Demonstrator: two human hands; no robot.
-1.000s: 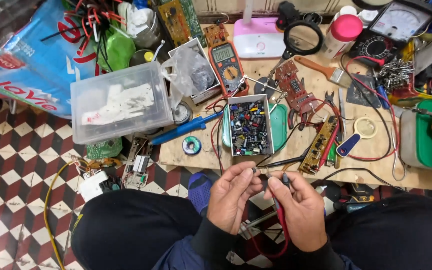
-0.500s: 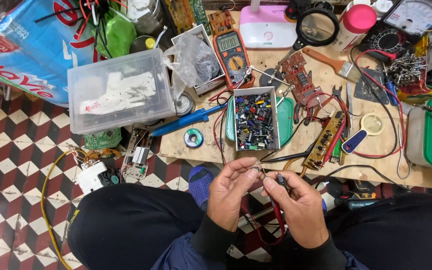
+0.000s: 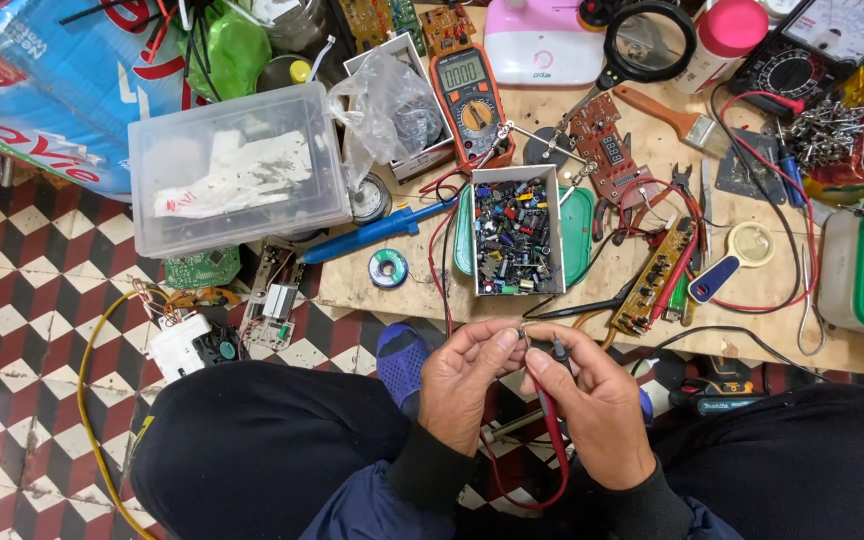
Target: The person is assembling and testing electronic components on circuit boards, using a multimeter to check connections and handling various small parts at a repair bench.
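- head view, nearest: dark trousers (image 3: 252, 450) across both knees, with the checked floor (image 3: 22, 330) on the left.
- left hand (image 3: 467, 385) is between the knees, fingers curled in, thumb and forefinger pinching a tiny part (image 3: 523, 333) that is too small to identify.
- right hand (image 3: 592, 405) is touching the left one, fingers closed round two test probes (image 3: 557, 352) whose tips meet the tiny part; a red wire (image 3: 552, 450) runs down from them through the palm.
- just beyond the hands is the near edge of a low wooden board (image 3: 412, 290) lying on the floor, with a blue shoe (image 3: 400, 352) tucked under it.
- on that board, straight ahead of the hands, stands a white box of small coloured parts (image 3: 517, 232) on a green tray (image 3: 577, 222).
- right of the box lies a long yellow circuit strip (image 3: 652, 275), and near it a blue-handled magnifier (image 3: 737, 255).
- left of the box lie a roll of solder (image 3: 388, 268) and a blue soldering iron (image 3: 377, 230).
- further left, a clear plastic tub (image 3: 237, 170) rests partly over the board's edge.
- behind the box sit an orange meter (image 3: 470, 92) and a red circuit board (image 3: 607, 145).
- farthest back are a pink-and-white case (image 3: 542, 40) and a black round magnifier (image 3: 649, 40).
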